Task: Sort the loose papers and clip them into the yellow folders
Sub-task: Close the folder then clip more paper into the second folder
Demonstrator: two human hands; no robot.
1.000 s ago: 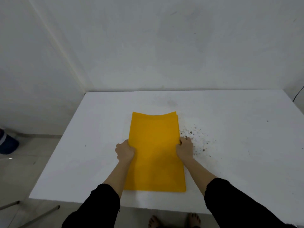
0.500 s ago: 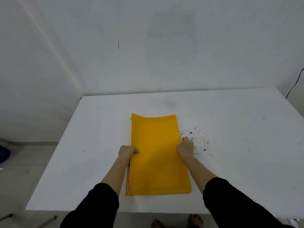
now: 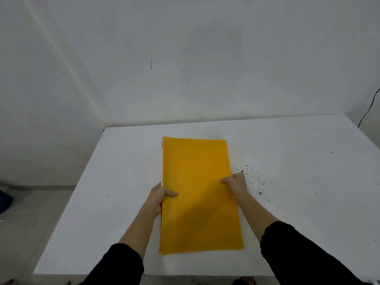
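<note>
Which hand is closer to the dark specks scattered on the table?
Right. The right hand grips the right edge of the yellow folder, right beside the dark specks. The left hand grips the opposite edge, with the folder between.

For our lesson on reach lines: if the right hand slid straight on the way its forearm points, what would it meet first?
The right hand already grips the yellow folder; going on, it would likely cross that folder's cover first.
</note>
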